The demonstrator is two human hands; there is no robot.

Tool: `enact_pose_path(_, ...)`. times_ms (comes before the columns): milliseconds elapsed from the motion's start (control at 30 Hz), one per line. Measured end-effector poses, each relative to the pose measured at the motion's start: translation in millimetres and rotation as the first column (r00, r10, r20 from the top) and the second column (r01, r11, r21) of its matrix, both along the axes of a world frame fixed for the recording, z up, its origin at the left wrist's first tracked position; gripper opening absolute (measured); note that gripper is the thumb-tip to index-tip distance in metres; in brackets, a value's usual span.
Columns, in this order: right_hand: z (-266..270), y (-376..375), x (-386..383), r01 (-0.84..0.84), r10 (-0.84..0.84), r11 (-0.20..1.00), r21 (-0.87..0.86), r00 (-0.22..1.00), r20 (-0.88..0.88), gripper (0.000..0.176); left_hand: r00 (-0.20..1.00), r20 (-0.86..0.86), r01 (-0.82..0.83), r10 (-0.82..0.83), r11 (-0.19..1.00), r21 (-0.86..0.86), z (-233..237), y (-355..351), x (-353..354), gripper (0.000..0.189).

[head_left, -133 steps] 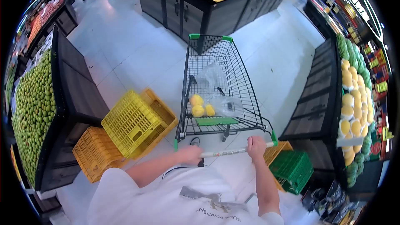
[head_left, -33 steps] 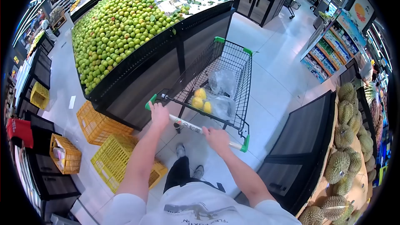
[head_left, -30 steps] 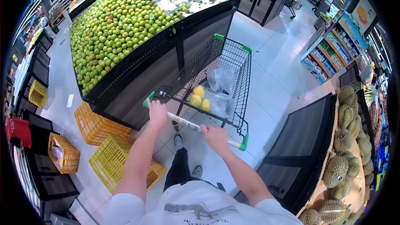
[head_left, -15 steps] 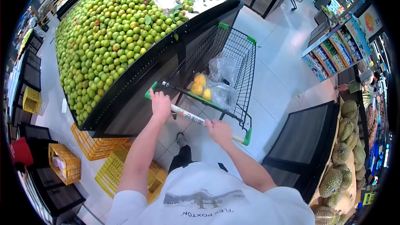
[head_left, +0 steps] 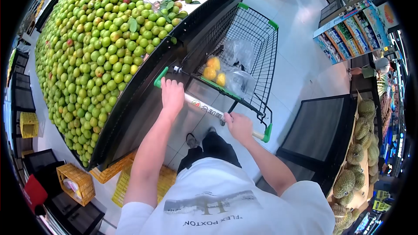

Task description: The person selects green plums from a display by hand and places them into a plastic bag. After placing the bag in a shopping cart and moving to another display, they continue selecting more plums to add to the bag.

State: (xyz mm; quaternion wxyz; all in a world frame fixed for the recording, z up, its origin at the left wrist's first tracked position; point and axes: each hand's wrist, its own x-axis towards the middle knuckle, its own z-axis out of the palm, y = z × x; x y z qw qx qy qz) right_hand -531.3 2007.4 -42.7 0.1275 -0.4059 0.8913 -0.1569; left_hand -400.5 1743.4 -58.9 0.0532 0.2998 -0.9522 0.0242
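Note:
Both my hands are wrapped round the handle (head_left: 203, 107) of a shopping cart (head_left: 261, 67). My left hand (head_left: 172, 95) grips it near the green left end, close to the fruit stand. Toward the right end, my right hand (head_left: 239, 125) is closed on the same bar. In the cart's wire basket lie orange-yellow fruits (head_left: 212, 69), beside clear plastic bags (head_left: 238, 58). What else the bags hold is hard to make out.
A stand heaped with round green fruit (head_left: 100, 48) borders the cart on the left. Yellow crates (head_left: 77, 183) stand at lower left. To the right are durians (head_left: 346, 183) on a display and a shelf of boxed goods (head_left: 350, 35). Pale floor tiles (head_left: 294, 39) run ahead.
The fruit stand has come nearer and lower in view, and both feet now show. My hands keep their hold on the cart handle; the cart appears slightly turned.

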Motion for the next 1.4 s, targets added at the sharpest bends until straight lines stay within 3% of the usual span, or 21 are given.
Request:
enact_pose_path(133, -2, -12, -30, 0.039, -0.03, 0.994, -0.106, 0.996, 0.085, 0.039, 1.0, 0.006, 0.01, -0.01, 1.0, 0.023, 3, -16, -28, 0.009)
enact_pose_path(200, -10, -16, -57, 0.194, -0.042, 0.927, -0.32, 0.904, 0.426, 0.027, 0.999, 0.028, 0.016, -0.017, 0.999, 0.031, 3, -24, -42, 0.009)
enact_pose_path(333, -24, -43, -160, 0.299, -0.201, 0.818, -0.491, 0.949, 0.244, 0.022, 1.0, 0.025, 0.0, -0.001, 1.0, 0.023, 5, -35, -62, 0.008)
enact_pose_path(433, -80, -45, -239, 0.367, -0.314, 0.86, -0.355, 0.928, 0.199, 0.027, 0.996, 0.088, -0.005, -0.001, 0.998, 0.07, 14, -38, -73, 0.012)
enact_pose_path(500, -121, -44, -280, 0.243, -0.249, 0.968, -0.061, 0.961, -0.12, 0.035, 0.995, 0.104, 0.0, -0.007, 0.998, 0.067, 12, -39, -79, 0.012)
enact_pose_path(567, -150, -41, -305, 0.227, -0.221, 0.94, 0.257, 0.974, -0.051, 0.05, 0.994, 0.111, -0.025, 0.014, 0.995, 0.095, 15, -42, -84, 0.012)
enact_pose_path(633, -164, -44, -319, 0.106, -0.13, 0.929, 0.355, 0.991, 0.044, 0.057, 0.995, 0.098, -0.033, 0.024, 0.995, 0.096, 15, -41, -86, 0.011)
enact_pose_path(767, -195, -63, -335, 0.018, -0.068, 0.95, 0.312, 0.987, 0.147, 0.07, 0.987, 0.149, -0.074, 0.058, 0.992, 0.106, 19, -39, -94, 0.012)
enact_pose_path(867, -221, -71, -353, -0.027, -0.006, 0.98, 0.199, 0.987, 0.161, 0.065, 0.982, 0.18, -0.084, 0.062, 0.989, 0.121, 26, -37, -96, 0.012)
enact_pose_path(900, -219, -78, -356, -0.024, 0.021, 0.997, 0.07, 0.999, 0.043, 0.055, 0.981, 0.185, -0.083, 0.061, 0.99, 0.113, 22, -37, -95, 0.013)
enact_pose_path(933, -210, -91, -356, -0.031, 0.026, 0.997, -0.066, 0.997, -0.076, 0.045, 0.977, 0.192, -0.111, 0.09, 0.989, 0.101, 24, -37, -94, 0.013)
enact_pose_path(967, -200, -106, -358, -0.053, 0.048, 0.996, -0.077, 0.996, -0.071, 0.045, 0.98, 0.189, -0.089, 0.067, 0.989, 0.114, 26, -37, -94, 0.013)
enact_pose_path(1000, -176, -121, -356, 0.011, -0.003, 0.978, -0.209, 0.999, 0.037, 0.039, 0.982, 0.185, -0.062, 0.037, 0.99, 0.129, 29, -38, -95, 0.013)
enact_pose_path(1033, -142, -136, -349, 0.091, -0.044, 0.941, -0.326, 0.988, 0.15, 0.033, 0.971, 0.24, -0.072, 0.015, 0.97, 0.23, 38, -41, -96, 0.03)
enact_pose_path(1067, -111, -151, -340, 0.086, -0.038, 0.94, -0.33, 0.988, 0.15, 0.033, 0.971, 0.24, -0.078, 0.022, 0.971, 0.226, 43, -45, -93, 0.03)
enact_pose_path(1133, -48, -177, -313, -0.027, 0.093, 0.828, -0.56, 0.992, 0.09, 0.024, 0.998, 0.058, -0.005, -0.04, 0.784, 0.62, 52, -54, -85, 0.076)
enact_pose_path(1167, -18, -187, -300, -0.028, 0.091, 0.831, -0.555, 0.992, 0.086, 0.024, 0.998, 0.053, -0.001, -0.042, 0.781, 0.624, 61, -53, -88, 0.076)
enact_pose_path(1233, 40, -210, -270, -0.175, 0.302, 0.722, -0.669, 0.95, 0.076, 0.023, 0.892, -0.279, 0.102, 0.356, 0.442, 0.891, 91, -51, -94, 0.109)
enact_pose_path(1267, 74, -218, -253, -0.283, 0.427, 0.693, -0.663, 0.902, 0.06, 0.024, 0.885, -0.28, 0.098, 0.371, 0.44, 0.893, 106, -47, -98, 0.109)
enact_pose_path(1333, 132, -227, -215, -0.469, 0.681, 0.569, -0.676, 0.729, 0.067, 0.029, 0.756, -0.5, 0.034, 0.423, 0.738, 0.674, 133, -39, -110, 0.123)
enact_pose_path(1400, 170, -231, -181, -0.563, 0.869, 0.4, -0.723, 0.485, 0.103, 0.035, 0.712, -0.605, 0.05, 0.355, 0.834, 0.549, 144, -42, -107, 0.11)
